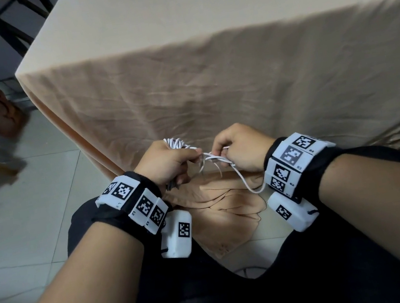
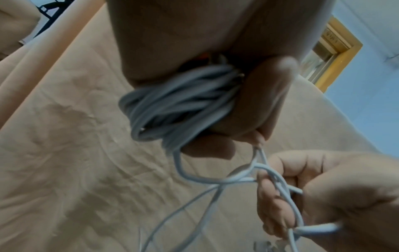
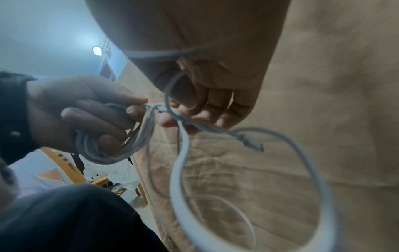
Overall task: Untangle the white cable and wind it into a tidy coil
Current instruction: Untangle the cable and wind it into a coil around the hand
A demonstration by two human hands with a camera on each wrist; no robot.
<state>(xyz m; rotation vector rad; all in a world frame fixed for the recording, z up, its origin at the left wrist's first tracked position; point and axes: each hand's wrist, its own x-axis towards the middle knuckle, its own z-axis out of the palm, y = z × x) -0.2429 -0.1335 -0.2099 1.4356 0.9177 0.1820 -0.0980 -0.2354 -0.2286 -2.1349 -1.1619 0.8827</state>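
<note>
**Both hands on the cable, in front of the worktop**

The person sits before the worktop [image 1: 199,31], which a beige cloth [image 1: 235,86] covers down to the floor. Both hands are held low, over the lap, at 6 o'clock from the worktop edge.

The left hand [image 1: 166,162] holds a wound bundle of the white cable [image 2: 172,102]. Its fingers [image 3: 90,116] are curled round the turns, and the thumb presses the bundle from the side. Part of the bundle sticks out at 12 o'clock of this hand in the head view.

The right hand [image 1: 241,152] is at 3 o'clock from the left one, very near to it. Its fingers [image 2: 274,201] are closed in a pinch on some crossed strands of the cable, where a small tangle sits between the two hands. From this tangle, loose loops hang down toward 6 o'clock, and one loop swings below the right wrist. A connector [image 3: 252,143] at a cable end hangs free just beside the right fingers.

Both wrists carry white blocks with black square markers [image 1: 291,159]. At 9 o'clock, on the tiled floor [image 1: 41,195], stands a foot [image 1: 5,116] of another person.
</note>
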